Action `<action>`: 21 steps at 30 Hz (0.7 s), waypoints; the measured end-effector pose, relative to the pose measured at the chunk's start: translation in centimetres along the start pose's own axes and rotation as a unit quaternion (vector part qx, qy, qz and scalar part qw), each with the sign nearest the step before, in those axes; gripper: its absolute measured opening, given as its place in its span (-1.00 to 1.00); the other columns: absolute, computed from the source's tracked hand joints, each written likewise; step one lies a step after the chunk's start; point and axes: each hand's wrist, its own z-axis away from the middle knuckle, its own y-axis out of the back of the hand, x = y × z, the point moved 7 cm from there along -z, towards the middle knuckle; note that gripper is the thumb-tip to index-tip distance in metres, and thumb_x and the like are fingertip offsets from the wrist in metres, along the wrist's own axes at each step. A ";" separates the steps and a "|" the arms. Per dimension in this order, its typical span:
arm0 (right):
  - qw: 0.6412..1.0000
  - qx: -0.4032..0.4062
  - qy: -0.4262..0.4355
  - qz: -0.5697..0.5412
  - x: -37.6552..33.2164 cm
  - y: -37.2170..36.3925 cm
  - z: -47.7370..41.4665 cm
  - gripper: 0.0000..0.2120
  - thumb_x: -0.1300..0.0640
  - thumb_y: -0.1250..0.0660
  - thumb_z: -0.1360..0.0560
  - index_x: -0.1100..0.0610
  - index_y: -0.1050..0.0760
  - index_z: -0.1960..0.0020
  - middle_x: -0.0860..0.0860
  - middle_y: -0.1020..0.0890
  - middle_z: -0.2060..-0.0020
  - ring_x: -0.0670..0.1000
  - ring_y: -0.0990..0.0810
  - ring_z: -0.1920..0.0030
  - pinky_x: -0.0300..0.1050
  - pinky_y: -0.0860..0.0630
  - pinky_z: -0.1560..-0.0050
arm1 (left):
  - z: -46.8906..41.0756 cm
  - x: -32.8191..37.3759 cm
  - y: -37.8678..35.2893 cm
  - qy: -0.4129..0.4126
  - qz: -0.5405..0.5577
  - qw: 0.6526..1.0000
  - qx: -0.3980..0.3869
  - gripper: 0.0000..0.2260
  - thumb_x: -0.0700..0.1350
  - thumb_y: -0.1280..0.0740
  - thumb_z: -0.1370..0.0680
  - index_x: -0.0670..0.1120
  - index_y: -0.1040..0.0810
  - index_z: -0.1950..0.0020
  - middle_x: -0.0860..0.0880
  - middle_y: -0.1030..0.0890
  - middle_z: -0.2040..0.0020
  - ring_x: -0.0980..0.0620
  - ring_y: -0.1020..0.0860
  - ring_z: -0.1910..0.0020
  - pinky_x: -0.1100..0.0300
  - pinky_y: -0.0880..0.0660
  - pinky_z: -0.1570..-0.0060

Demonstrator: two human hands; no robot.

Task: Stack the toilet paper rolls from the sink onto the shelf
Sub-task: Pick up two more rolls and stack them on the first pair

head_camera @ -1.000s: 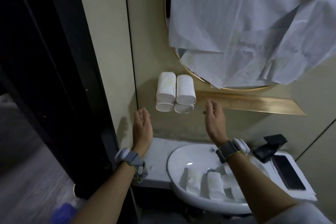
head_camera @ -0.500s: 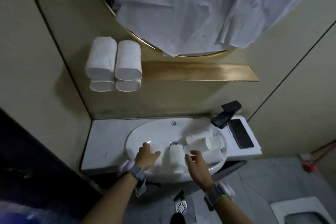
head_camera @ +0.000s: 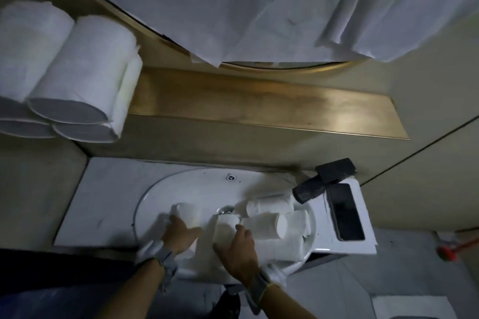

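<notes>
Several white toilet paper rolls lie in the white sink [head_camera: 166, 189]. My left hand [head_camera: 178, 234] is wrapped around one upright roll [head_camera: 188, 213] at the left of the basin. My right hand [head_camera: 239, 248] grips another roll [head_camera: 225, 228] near the drain. More loose rolls [head_camera: 269, 223] are piled at the basin's right side. On the gold shelf [head_camera: 259, 101] above, several rolls [head_camera: 77, 80] are stacked at the left end in two layers.
A black faucet [head_camera: 321, 181] overhangs the sink's right rim, with a dark phone [head_camera: 346, 211] lying on the white counter beside it. A round gold-framed mirror covered with white paper [head_camera: 259, 2] hangs above the shelf. Grey floor lies below right.
Both hands dropped from the shelf stack into the sink and closed on a roll each. The view tilted down and moved closer to the basin.
</notes>
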 end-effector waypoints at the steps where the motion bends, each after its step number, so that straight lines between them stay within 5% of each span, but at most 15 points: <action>1: 1.000 0.017 -0.008 0.020 0.1 0.1 0.0 -0.15 -0.25 -0.37 -0.45 0.15 -0.15 -0.54 0.13 -0.37 -0.39 0.18 -0.41 -0.38 0.08 -0.42 -0.38 | 1.0 0.9 0.2 -0.012 0.022 1.000 -0.003 -0.13 0.03 -0.46 -0.36 -0.20 -0.06 -0.49 -0.16 -0.57 -0.11 -0.17 -0.58 -0.03 -0.01 -0.57 -0.01; 5: 0.992 0.088 -0.054 0.073 2.7 2.1 -1.3 0.09 -0.38 -0.37 -0.37 0.19 0.06 -0.59 0.14 -0.34 -0.38 0.21 -0.45 -0.34 0.12 -0.43 -0.35 | 3.4 5.7 -1.2 -0.065 0.062 0.995 -0.053 -0.45 0.01 -0.43 -0.45 -0.01 -0.16 -0.26 0.02 -0.52 0.08 0.01 -0.56 0.13 0.06 -0.56 0.12; 10: 0.986 0.114 -0.087 0.082 5.7 3.4 -2.6 0.20 -0.32 -0.44 -0.33 0.25 0.18 -0.59 0.19 -0.27 -0.43 0.27 -0.41 -0.38 0.18 -0.40 -0.39 | 4.3 6.7 -1.8 -0.085 0.105 0.989 -0.060 -0.41 0.04 -0.45 -0.45 -0.06 -0.27 -0.36 0.04 -0.53 0.05 0.09 -0.53 0.16 0.24 -0.41 0.31; 14: 0.981 0.094 -0.128 -0.110 5.5 3.9 -2.0 0.03 -0.15 -0.54 -0.35 0.26 -0.07 -0.56 0.23 -0.41 -0.36 0.24 -0.48 -0.33 0.14 -0.50 -0.32 | 5.2 5.9 -0.5 -0.099 0.132 0.984 -0.061 -0.36 0.07 -0.48 -0.38 -0.11 -0.33 -0.36 -0.06 -0.60 -0.05 0.00 -0.59 0.08 0.14 -0.52 0.17; 18: 0.923 0.064 -0.056 -0.375 3.0 5.6 1.7 -0.53 0.13 -0.52 -0.45 0.37 -0.52 -0.23 0.18 -0.66 0.07 0.09 -0.68 0.14 -0.07 -0.65 0.18 | 7.2 6.2 0.2 -0.140 0.150 0.975 -0.082 -0.49 0.02 -0.48 -0.44 -0.07 -0.37 -0.30 0.04 -0.57 0.05 0.12 -0.56 0.14 0.22 -0.49 0.24; 21: 0.878 0.068 0.013 -0.473 1.1 6.9 6.0 -0.41 -0.02 -0.55 -0.36 0.21 -0.46 -0.28 0.19 -0.60 -0.10 0.14 -0.61 -0.06 -0.05 -0.63 0.08 | 9.5 7.2 0.5 -0.183 0.168 0.962 -0.116 -0.46 0.02 -0.47 -0.47 -0.05 -0.36 -0.38 0.00 -0.57 -0.06 0.09 -0.55 0.06 0.26 -0.47 0.22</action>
